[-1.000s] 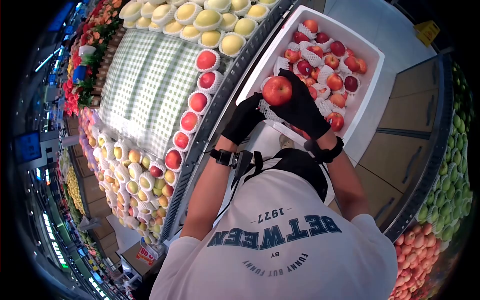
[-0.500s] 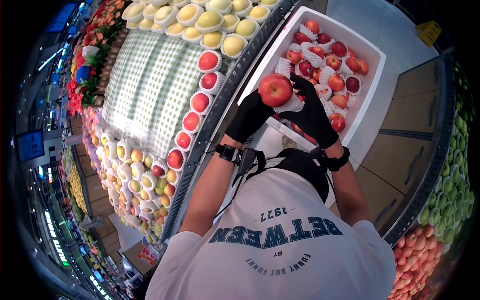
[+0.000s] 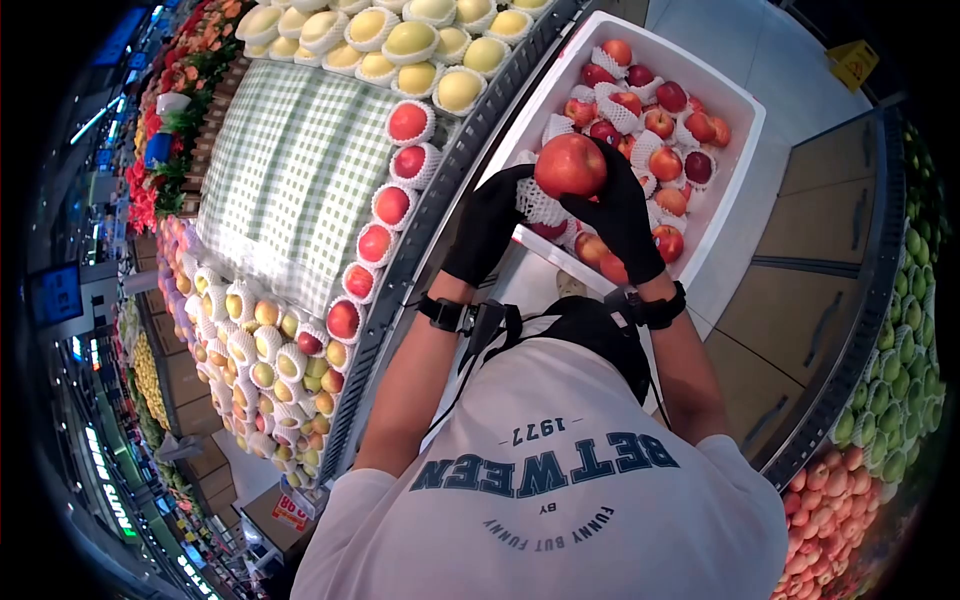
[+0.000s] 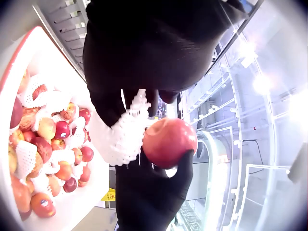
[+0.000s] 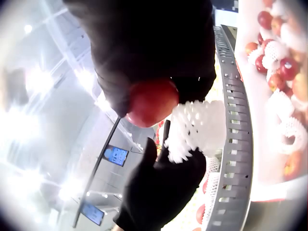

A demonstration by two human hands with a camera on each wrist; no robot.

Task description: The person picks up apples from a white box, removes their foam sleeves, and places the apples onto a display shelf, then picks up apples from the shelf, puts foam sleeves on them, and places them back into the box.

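A red apple (image 3: 571,167) sits in the grip of my black-gloved right hand (image 3: 632,222), thumb on its near side. Just left of it, my black-gloved left hand (image 3: 484,228) holds a white foam net sleeve (image 3: 540,206) by its fingers. In the left wrist view the foam sleeve (image 4: 118,139) hangs from the left fingers beside the bare apple (image 4: 171,142). The right wrist view has the apple (image 5: 151,103) under the right hand, with the sleeve's toothed edge close by. Both hands are over the near left corner of a white foam box (image 3: 735,205).
Several apples, some in foam nets, lie in the box. Along the left display edge runs a row of netted red apples (image 3: 391,206) beside a checked cloth (image 3: 300,180). Yellow fruit (image 3: 410,43) is stacked behind. Wooden cabinets (image 3: 800,235) stand right; a yellow floor sign (image 3: 853,66) is beyond.
The apple went from my right hand to the left and is back in the right, out of the foam sleeve. The left hand now keeps the sleeve, slightly apart from the apple.
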